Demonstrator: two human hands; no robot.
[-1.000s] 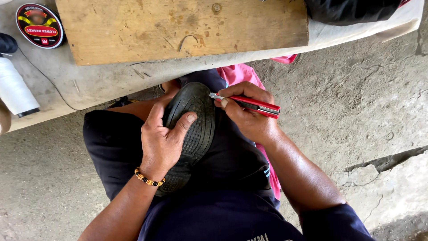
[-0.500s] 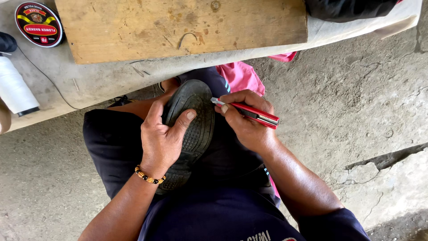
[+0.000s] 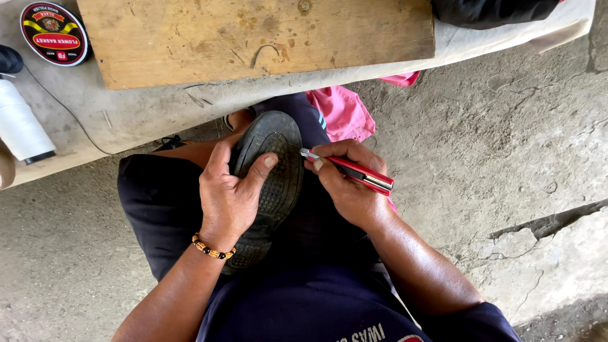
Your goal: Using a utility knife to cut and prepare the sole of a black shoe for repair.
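From my head camera, looking down at my lap: my left hand grips the black rubber shoe sole, tread up, lying across my thighs, thumb pressed on the tread and fingers wrapped around its left edge. My right hand is closed around a red utility knife, its metal tip touching the sole's right edge near the toe. Compared with a second ago, the knife has slid slightly lower along that edge; my left hand has kept its grip. A round black tin, a white thread spool and a wooden board sit on the bench above.
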